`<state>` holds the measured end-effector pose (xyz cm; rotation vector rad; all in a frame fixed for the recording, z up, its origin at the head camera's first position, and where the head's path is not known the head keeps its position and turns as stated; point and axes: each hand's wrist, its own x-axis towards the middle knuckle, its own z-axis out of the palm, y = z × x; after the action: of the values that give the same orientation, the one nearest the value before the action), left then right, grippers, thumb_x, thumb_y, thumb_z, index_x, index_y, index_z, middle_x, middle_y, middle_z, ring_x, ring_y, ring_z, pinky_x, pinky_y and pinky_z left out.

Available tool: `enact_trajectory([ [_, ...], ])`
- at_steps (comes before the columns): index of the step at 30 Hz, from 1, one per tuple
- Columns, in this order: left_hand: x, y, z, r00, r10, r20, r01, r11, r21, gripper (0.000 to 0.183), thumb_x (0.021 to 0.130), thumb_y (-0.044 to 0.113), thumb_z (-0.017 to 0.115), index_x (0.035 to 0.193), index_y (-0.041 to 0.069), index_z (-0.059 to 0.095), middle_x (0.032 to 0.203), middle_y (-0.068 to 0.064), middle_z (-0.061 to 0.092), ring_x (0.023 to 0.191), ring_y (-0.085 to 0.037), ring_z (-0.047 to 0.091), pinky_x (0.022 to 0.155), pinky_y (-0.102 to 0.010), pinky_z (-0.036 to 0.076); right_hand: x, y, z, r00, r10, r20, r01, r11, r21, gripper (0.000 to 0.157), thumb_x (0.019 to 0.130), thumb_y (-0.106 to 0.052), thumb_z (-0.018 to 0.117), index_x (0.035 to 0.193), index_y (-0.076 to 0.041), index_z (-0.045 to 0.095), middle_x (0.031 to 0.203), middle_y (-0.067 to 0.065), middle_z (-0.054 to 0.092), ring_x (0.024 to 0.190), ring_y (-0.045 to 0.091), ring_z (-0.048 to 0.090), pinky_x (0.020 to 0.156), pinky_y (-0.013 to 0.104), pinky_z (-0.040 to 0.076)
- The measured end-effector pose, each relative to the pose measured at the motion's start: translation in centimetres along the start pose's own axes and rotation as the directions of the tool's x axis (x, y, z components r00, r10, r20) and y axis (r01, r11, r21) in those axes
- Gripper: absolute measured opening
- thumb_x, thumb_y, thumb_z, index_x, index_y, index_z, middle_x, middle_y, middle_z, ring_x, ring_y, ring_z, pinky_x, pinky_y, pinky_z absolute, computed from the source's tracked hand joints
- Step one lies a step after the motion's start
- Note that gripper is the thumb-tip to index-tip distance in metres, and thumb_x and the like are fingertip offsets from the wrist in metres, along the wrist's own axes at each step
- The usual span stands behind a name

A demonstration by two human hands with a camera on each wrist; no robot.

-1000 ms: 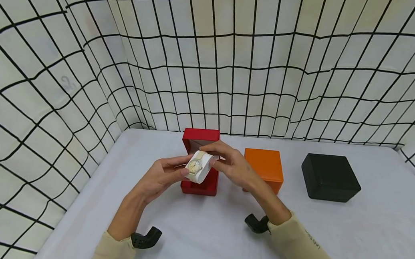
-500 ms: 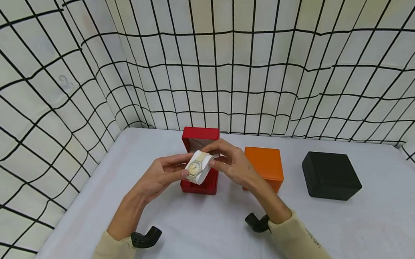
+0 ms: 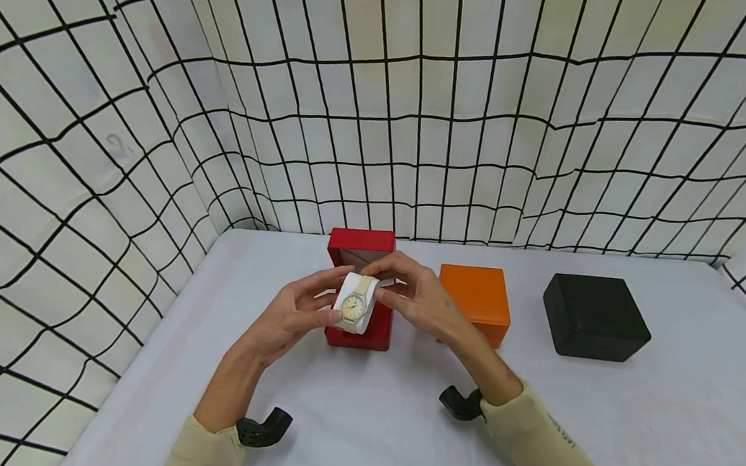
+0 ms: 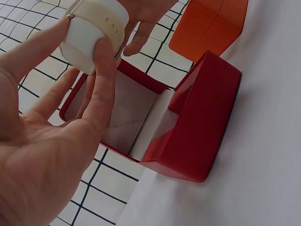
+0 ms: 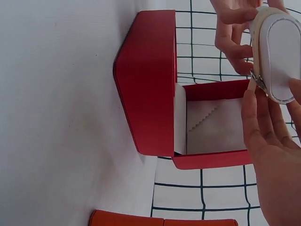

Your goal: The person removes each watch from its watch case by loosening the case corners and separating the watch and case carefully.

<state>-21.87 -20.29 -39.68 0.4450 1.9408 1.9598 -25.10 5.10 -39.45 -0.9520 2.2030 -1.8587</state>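
A wristwatch point(image 3: 353, 307) with a cream strap is wrapped round a white watch cushion point(image 3: 368, 318), held up over an open red watch box point(image 3: 359, 339). My left hand point(image 3: 296, 313) grips the cushion from the left, thumb at the lower edge by the dial. From the other side my right hand point(image 3: 416, 294) pinches the cushion's right end. The left wrist view shows the strap holes on the cushion point(image 4: 81, 40). In the right wrist view, the buckle side and the flat oval end of the cushion point(image 5: 283, 56) face the camera. The box's lid stands raised, with a pale lining.
An orange box point(image 3: 475, 294) stands closed just right of the red one, partly behind my right forearm. Further right sits a closed black box point(image 3: 596, 317). Black wire mesh point(image 3: 450, 144) borders the white table point(image 3: 360, 420) at the back and left.
The watch and cushion have turned slightly in my hands, so the dial faces more toward the head camera. My left fingers have shifted up along the cushion. The boxes stay put.
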Motion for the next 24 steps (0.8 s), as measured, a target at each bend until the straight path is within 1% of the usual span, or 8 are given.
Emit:
enact_trajectory([
  [2,0.1,0.2,0.1,1.0,0.011,0.008,-0.011,1.0,-0.004,0.074,0.094,0.006,0.069,0.161,0.02,0.039,0.149,-0.009,0.044,0.133,-0.023,0.053,0.098,-0.029,0.058,0.1,-0.1,0.1,1.0,0.004,-0.011,-0.004,1.0,-0.022,0.028,0.1,-0.003,0.064,0.126,-0.012,0.068,0.125,0.006,0.063,0.117,0.025,0.064,0.107,0.046,0.055],
  [5,0.3,0.3,0.3,1.0,0.021,0.003,-0.021,1.0,-0.005,0.076,0.094,0.006,0.068,0.162,0.022,0.037,0.146,-0.009,0.043,0.131,-0.025,0.051,0.097,-0.028,0.058,0.1,-0.3,0.3,0.999,0.011,-0.053,-0.014,0.998,-0.063,0.029,0.099,-0.003,0.066,0.126,-0.013,0.068,0.126,0.005,0.062,0.115,0.024,0.065,0.104,0.046,0.057],
  [9,0.5,0.5,0.5,0.999,0.035,-0.018,-0.035,0.999,-0.008,0.074,0.095,0.007,0.067,0.161,0.019,0.037,0.148,-0.009,0.042,0.13,-0.025,0.051,0.097,-0.028,0.058,0.1,-0.8,0.6,0.993,0.028,-0.113,-0.041,0.992,-0.119,0.034,0.096,-0.003,0.07,0.128,-0.016,0.066,0.128,0.004,0.06,0.115,0.023,0.065,0.1,0.043,0.058],
  [12,0.5,0.6,0.7,0.999,0.032,-0.042,-0.032,0.999,-0.015,0.073,0.094,0.007,0.068,0.16,0.017,0.037,0.151,-0.009,0.042,0.131,-0.025,0.051,0.098,-0.028,0.058,-0.1,-1.1,0.8,0.991,0.037,-0.127,-0.056,0.986,-0.156,0.04,0.095,-0.004,0.072,0.131,-0.019,0.064,0.129,0.003,0.059,0.117,0.022,0.064,0.099,0.041,0.059],
  [17,0.5,0.4,0.7,0.997,0.026,-0.075,-0.027,1.0,-0.013,0.072,0.095,0.009,0.068,0.16,0.018,0.037,0.153,-0.009,0.041,0.133,-0.025,0.051,0.098,-0.027,0.058,-0.4,-1.2,1.2,0.994,0.036,-0.102,-0.057,0.978,-0.203,0.052,0.091,-0.002,0.074,0.137,-0.019,0.058,0.133,0.004,0.056,0.122,0.026,0.063,0.098,0.041,0.06],
  [19,0.4,0.3,0.8,0.996,0.025,-0.09,-0.026,1.0,-0.011,0.072,0.095,0.01,0.068,0.16,0.019,0.037,0.154,-0.009,0.041,0.133,-0.025,0.052,0.098,-0.026,0.058,-0.5,-1.3,1.4,0.997,0.033,-0.073,-0.048,0.977,-0.209,0.06,0.089,-0.001,0.074,0.142,-0.018,0.054,0.138,0.006,0.053,0.124,0.026,0.061,0.098,0.039,0.06],
  [21,0.4,0.1,0.8,0.994,0.022,-0.108,-0.023,1.0,-0.01,0.072,0.095,0.01,0.068,0.159,0.02,0.038,0.154,-0.009,0.042,0.134,-0.025,0.051,0.098,-0.026,0.058,-0.6,-1.3,1.6,0.999,0.028,-0.035,-0.035,0.975,-0.219,0.069,0.086,0.001,0.075,0.147,-0.017,0.048,0.143,0.006,0.049,0.127,0.024,0.058,0.098,0.038,0.06],
  [24,0.3,-0.1,0.8,0.99,0.015,-0.137,-0.016,1.0,-0.006,0.071,0.095,0.01,0.068,0.159,0.02,0.039,0.154,-0.009,0.043,0.134,-0.025,0.051,0.098,-0.026,0.057,-0.8,-1.3,2.0,1.0,0.017,0.021,-0.012,0.972,-0.234,0.082,0.082,0.0,0.077,0.154,-0.016,0.039,0.15,0.008,0.043,0.133,0.024,0.053,0.102,0.039,0.059],
])
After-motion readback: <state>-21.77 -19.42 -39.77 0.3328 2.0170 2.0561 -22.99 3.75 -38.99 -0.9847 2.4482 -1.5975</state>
